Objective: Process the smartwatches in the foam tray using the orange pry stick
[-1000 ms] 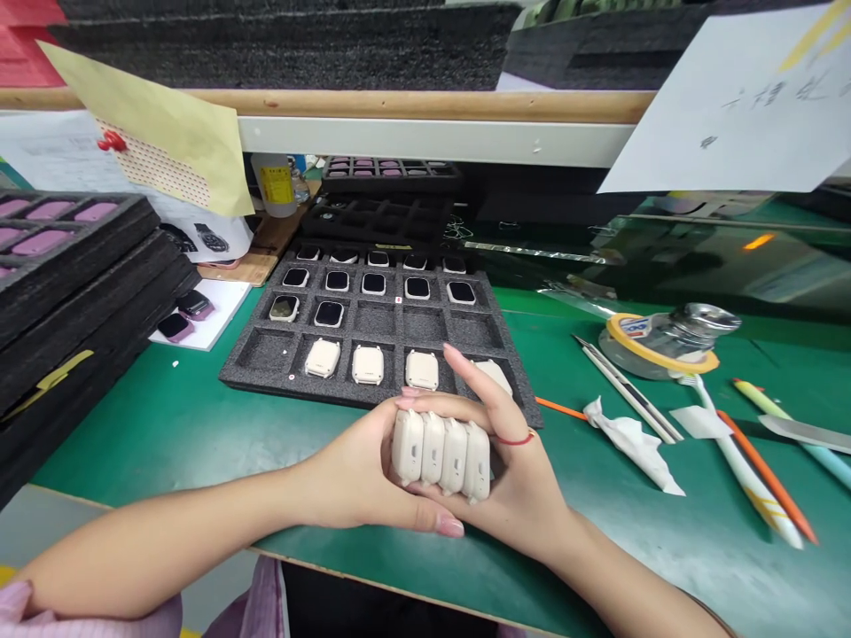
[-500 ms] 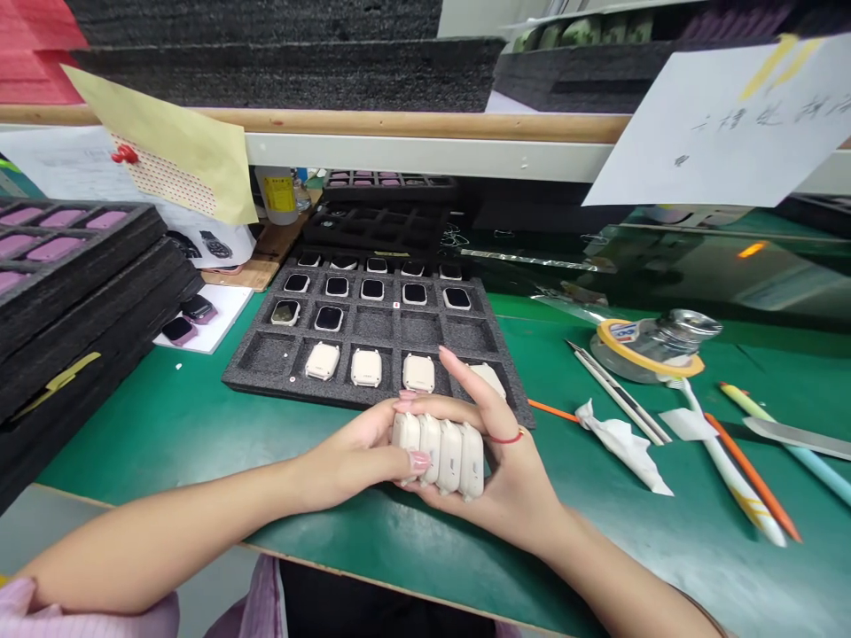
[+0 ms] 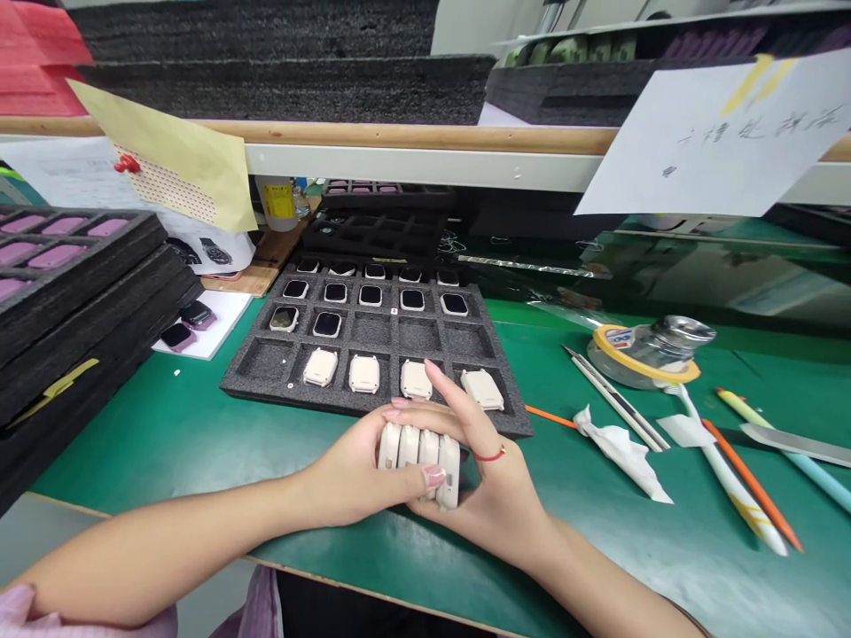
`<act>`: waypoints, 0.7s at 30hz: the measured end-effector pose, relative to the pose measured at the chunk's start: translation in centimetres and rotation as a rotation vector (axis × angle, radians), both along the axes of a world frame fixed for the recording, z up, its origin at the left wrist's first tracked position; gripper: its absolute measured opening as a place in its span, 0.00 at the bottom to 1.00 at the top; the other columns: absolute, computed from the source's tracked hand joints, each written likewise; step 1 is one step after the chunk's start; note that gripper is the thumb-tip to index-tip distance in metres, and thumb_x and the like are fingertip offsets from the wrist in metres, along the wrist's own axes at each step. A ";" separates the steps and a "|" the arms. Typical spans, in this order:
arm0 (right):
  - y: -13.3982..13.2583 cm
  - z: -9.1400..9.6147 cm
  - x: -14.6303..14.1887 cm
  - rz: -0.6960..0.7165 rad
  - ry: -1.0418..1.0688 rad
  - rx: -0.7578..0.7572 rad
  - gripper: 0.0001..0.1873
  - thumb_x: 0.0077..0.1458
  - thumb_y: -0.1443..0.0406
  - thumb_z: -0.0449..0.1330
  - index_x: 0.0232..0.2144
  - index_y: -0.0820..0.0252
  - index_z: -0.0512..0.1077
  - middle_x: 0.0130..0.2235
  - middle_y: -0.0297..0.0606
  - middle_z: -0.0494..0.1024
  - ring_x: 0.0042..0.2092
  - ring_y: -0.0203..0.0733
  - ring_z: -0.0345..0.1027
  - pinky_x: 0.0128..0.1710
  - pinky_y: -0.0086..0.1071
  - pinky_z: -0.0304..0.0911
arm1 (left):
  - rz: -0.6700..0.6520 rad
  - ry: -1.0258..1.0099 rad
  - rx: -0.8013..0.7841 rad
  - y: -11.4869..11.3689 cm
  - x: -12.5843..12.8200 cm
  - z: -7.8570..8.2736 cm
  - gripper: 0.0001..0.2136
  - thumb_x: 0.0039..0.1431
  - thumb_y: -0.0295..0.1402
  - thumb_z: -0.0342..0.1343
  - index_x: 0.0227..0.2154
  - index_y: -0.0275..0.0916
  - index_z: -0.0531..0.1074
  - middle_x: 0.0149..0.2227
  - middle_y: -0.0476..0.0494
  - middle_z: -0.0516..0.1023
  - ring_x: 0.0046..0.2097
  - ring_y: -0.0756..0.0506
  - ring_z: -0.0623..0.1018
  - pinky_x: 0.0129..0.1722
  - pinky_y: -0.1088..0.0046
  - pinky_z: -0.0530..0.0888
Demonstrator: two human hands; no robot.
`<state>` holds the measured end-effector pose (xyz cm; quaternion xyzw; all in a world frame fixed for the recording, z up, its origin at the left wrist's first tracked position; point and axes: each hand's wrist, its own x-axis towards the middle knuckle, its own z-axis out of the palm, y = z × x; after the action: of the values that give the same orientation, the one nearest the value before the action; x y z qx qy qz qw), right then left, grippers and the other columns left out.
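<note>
Several cream smartwatch cases [image 3: 392,443] stand on edge side by side, pressed together in a row between my hands just above the bench's front part. My left hand [image 3: 355,470] grips the row from the left, its thumb lying across the front of the cases near the rightmost one. From the right, my right hand [image 3: 495,487] is wrapped round the same row, with its index finger raised. Just beyond is a dark foam tray [image 3: 262,359]. Cream cases [image 3: 364,374] lie back-up in its front row, and watches with dark screens [image 3: 370,295] fill the rear rows.
Stacked foam trays [image 3: 80,292] with purple cases stand at left, beside two purple watches [image 3: 178,335]. To the right lie a glass bottle [image 3: 684,332] with a tape roll, tweezers [image 3: 615,397], a toothbrush [image 3: 731,487], an orange pen [image 3: 751,483] and a blade [image 3: 798,440]. A shelf [image 3: 399,164] crosses above.
Both hands and the row of watch cases have shifted slightly left. My left thumb has slid across the cases to the right one. The view has tilted a little.
</note>
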<state>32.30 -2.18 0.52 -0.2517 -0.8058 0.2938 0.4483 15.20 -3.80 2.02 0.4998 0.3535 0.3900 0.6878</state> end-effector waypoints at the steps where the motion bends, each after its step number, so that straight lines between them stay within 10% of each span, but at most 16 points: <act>1: 0.0 0.0 0.0 0.001 -0.005 0.010 0.41 0.50 0.73 0.67 0.64 0.51 0.62 0.64 0.43 0.70 0.57 0.50 0.75 0.59 0.43 0.72 | -0.003 0.004 0.002 0.1 0.0 0.0 0.19 0.54 0.35 0.67 0.47 0.39 0.71 0.46 0.43 0.76 0.49 0.42 0.76 0.50 0.64 0.72; 12: -0.1 0.6 0.6 0.015 -0.092 0.151 0.54 0.55 0.58 0.69 0.73 0.49 0.42 0.64 0.46 0.70 0.66 0.56 0.64 0.68 0.56 0.56 | 0.049 0.092 0.099 -0.1 -0.2 0.7 0.28 0.43 0.32 0.75 0.48 0.39 0.70 0.49 0.38 0.79 0.53 0.37 0.78 0.53 0.59 0.73; 21: 0.6 -0.3 1.0 0.044 0.342 -0.602 0.33 0.64 0.43 0.51 0.65 0.50 0.61 0.56 0.44 0.76 0.57 0.49 0.74 0.57 0.43 0.70 | 0.120 0.192 0.412 -0.2 -0.6 0.0 0.23 0.50 0.32 0.72 0.47 0.41 0.67 0.48 0.40 0.83 0.51 0.41 0.82 0.52 0.66 0.75</act>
<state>33.32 -1.56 0.22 -0.3022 -0.6017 0.5657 0.4760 14.61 -3.99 2.03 0.6427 0.3592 0.4446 0.5101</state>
